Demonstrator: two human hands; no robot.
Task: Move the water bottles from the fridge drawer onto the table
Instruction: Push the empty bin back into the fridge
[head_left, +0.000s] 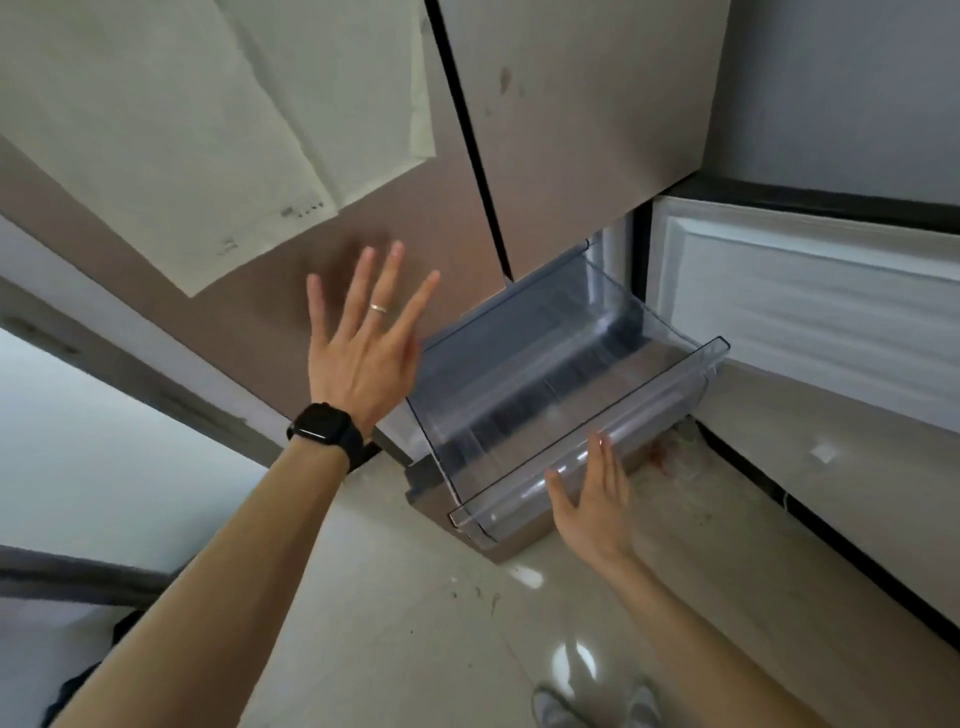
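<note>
A clear plastic fridge drawer (670, 332) is pulled out of the fridge's lower section, and I see no bottles in it. My left hand (363, 343), with a ring and a black watch on the wrist, is spread flat in front of the brown fridge door (311, 249), left of the drawer. My right hand (592, 499) has its fingers extended against the drawer's front lip (519, 499), holding nothing. No water bottles or table are in view.
The lower fridge door (810, 291) stands swung open on the right, its white inner liner showing. Paper sheets (197, 130) hang on the upper door. The tiled floor (441, 623) lies below, with my shoes (597, 706) at the bottom edge.
</note>
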